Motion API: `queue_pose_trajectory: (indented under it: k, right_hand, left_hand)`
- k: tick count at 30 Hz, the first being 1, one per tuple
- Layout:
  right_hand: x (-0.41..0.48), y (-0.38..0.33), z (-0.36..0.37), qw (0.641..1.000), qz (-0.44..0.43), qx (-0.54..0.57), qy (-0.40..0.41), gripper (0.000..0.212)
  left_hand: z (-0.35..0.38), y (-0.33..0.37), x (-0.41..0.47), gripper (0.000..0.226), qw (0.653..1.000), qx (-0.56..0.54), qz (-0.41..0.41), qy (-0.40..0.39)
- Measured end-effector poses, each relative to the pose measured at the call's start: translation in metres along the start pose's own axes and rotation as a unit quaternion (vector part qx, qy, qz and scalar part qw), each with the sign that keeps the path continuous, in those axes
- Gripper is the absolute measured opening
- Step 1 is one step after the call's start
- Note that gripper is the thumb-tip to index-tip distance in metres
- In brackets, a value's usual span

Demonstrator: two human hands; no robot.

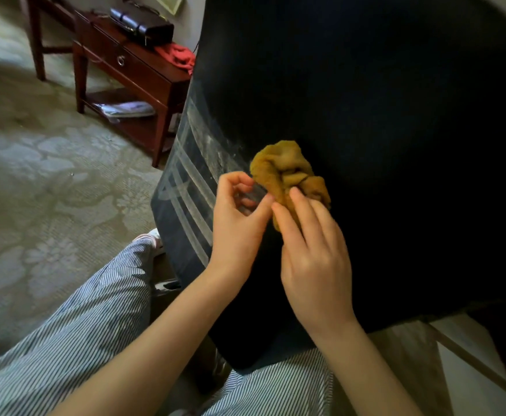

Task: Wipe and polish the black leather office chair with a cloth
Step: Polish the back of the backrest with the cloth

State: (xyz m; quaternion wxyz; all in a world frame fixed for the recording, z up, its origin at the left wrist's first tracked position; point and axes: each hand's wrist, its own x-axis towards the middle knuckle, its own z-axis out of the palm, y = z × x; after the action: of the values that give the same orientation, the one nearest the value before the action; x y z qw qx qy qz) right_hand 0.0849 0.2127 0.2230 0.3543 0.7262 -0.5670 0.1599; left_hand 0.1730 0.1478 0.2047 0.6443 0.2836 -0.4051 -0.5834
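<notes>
The black leather chair [380,121] fills the right and centre of the view, its broad dark surface facing me. Pale dusty streaks run along its left edge. A bunched mustard-yellow cloth [284,169] lies against the leather. My right hand [311,250] presses the cloth's lower part with straight fingers. My left hand [239,217] is beside it, fingers curled, its fingertips meeting at the cloth's left edge; whether it pinches the fabric I cannot tell.
A dark wooden side table [131,70] stands at the upper left with a black device [142,25] and a red cloth [179,55] on top, papers on its lower shelf. Patterned carpet [44,175] spreads left. My striped trouser legs [74,334] lie below.
</notes>
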Motion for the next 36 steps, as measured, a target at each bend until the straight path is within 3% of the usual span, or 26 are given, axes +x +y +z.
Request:
queue_pose_trajectory:
  k: [2,7,12,14,17,21,26,31,36]
  right_hand:
    - [0.001,0.0,0.002,1.0,-0.006,-0.017,-0.013,0.04]
    - [0.004,0.004,-0.006,0.999,0.024,0.04,-0.011,0.06]
    - [-0.015,0.023,-0.013,0.997,-0.015,0.067,-0.038,0.076]
    - [-0.02,0.028,-0.014,0.999,-0.017,0.046,-0.009,0.067]
    - [-0.026,0.032,-0.015,0.995,-0.038,-0.005,0.092,0.038]
    - [-0.02,0.032,-0.02,0.978,-0.092,-0.035,0.183,0.026]
    - [-0.008,0.036,-0.003,0.984,-0.067,-0.126,0.106,0.044]
    - [-0.005,0.035,0.001,0.976,-0.029,-0.207,0.067,0.049]
    - [-0.009,0.036,0.008,0.957,-0.027,-0.286,0.031,0.051]
  left_hand:
    - [0.006,0.003,-0.004,0.033,0.998,0.03,0.055,0.011]
    - [0.021,0.009,-0.016,0.038,0.993,-0.071,0.026,-0.095]
    - [0.046,-0.003,-0.018,0.053,0.985,0.095,0.138,-0.049]
    - [0.055,-0.012,-0.017,0.062,0.97,0.164,0.178,-0.037]
    - [0.056,-0.022,-0.011,0.059,0.958,0.205,0.201,-0.008]
    - [0.055,-0.029,-0.003,0.054,0.923,0.296,0.245,0.042]
    - [0.062,-0.027,-0.001,0.053,0.945,0.231,0.226,0.045]
    - [0.057,-0.043,0.007,0.049,0.949,0.15,0.272,0.056]
    - [0.023,-0.086,0.007,0.049,0.949,0.18,0.253,0.059]
